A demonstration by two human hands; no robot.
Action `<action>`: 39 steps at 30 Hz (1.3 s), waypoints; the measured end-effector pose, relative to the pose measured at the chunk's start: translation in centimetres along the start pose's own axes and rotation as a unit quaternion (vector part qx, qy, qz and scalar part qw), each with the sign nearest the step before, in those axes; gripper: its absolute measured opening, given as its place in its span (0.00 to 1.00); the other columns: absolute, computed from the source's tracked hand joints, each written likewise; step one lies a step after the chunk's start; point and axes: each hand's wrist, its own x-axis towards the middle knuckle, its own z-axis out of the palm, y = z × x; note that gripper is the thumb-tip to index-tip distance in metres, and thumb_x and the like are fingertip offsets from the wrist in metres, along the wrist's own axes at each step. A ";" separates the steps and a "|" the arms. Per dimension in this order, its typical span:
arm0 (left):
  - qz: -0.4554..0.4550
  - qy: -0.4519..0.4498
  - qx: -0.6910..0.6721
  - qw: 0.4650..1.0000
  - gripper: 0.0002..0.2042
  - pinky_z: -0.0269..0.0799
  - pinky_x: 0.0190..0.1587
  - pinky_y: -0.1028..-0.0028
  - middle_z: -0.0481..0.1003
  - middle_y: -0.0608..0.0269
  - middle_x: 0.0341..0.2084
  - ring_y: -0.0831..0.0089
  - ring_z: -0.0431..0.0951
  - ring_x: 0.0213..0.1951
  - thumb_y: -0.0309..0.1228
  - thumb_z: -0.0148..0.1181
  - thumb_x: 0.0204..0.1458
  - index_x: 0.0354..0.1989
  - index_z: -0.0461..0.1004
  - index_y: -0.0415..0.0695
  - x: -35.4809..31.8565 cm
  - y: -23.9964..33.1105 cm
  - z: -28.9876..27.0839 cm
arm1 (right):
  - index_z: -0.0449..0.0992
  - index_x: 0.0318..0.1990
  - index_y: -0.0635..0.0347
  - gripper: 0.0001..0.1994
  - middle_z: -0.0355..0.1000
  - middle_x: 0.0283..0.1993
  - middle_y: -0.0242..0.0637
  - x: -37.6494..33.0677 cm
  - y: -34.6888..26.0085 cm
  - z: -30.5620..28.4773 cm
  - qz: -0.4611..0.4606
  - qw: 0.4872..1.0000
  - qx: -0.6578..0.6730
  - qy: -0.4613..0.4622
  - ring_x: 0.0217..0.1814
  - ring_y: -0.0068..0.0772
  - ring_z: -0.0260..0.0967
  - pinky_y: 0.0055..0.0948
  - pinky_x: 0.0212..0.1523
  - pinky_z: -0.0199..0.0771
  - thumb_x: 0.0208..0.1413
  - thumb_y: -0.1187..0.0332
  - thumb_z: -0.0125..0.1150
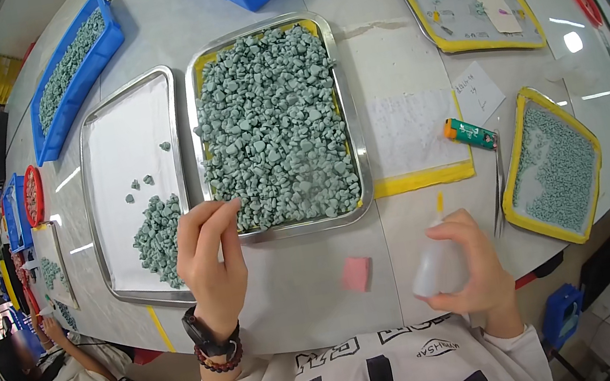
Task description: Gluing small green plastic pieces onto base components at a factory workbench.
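Observation:
My left hand (213,256) is over the lower left corner of a metal tray (357,141) filled with grey-green stone pieces (274,123). Its thumb and fingertips are pinched together, and whatever they hold is too small to make out. In my right hand (474,263) is a translucent white squeeze bottle (439,266) with a yellow nozzle, tilted slightly above the table. To the left, a second metal tray (109,199) lined with white carries a smaller heap of the same stones (160,243) and a few loose ones. A pink square piece (356,273) lies between my hands.
Blue bins (79,83) stand far left and at the back. On the right are two yellow-edged boards (543,167) with green pieces, tweezers (499,194), a green lighter-like tube (471,134) and a paper note (478,90). Another person (66,355) sits at the left.

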 end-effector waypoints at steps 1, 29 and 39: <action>-0.001 -0.002 -0.003 1.000 0.08 0.68 0.32 0.74 0.69 0.59 0.32 0.70 0.72 0.30 0.15 0.55 0.47 0.35 0.75 0.37 -0.3 0.9 -0.3 | 0.63 0.47 0.58 0.33 0.62 0.32 0.35 -0.8 -0.4 0.2 0.011 0.997 0.071 0.033 0.36 0.35 0.60 0.34 0.36 0.65 0.36 0.55 0.73; -0.411 -0.247 -0.742 0.468 0.12 0.70 0.46 0.73 0.73 0.57 0.42 0.73 0.75 0.42 0.19 0.50 0.55 0.48 0.70 0.36 -5.8 4.2 3.9 | 0.68 0.41 0.60 0.27 0.76 0.31 0.45 1.2 -1.4 3.9 -0.065 0.957 0.274 0.075 0.43 0.52 0.73 0.39 0.38 0.76 0.57 0.42 0.45; -0.419 -0.273 -0.696 0.516 0.09 0.74 0.46 0.67 0.74 0.52 0.41 0.68 0.76 0.40 0.21 0.52 0.55 0.44 0.69 0.34 -5.3 4.8 3.7 | 0.69 0.39 0.62 0.27 0.76 0.29 0.45 1.1 -1.2 3.9 -0.082 0.958 0.261 0.079 0.42 0.53 0.74 0.40 0.36 0.77 0.58 0.43 0.44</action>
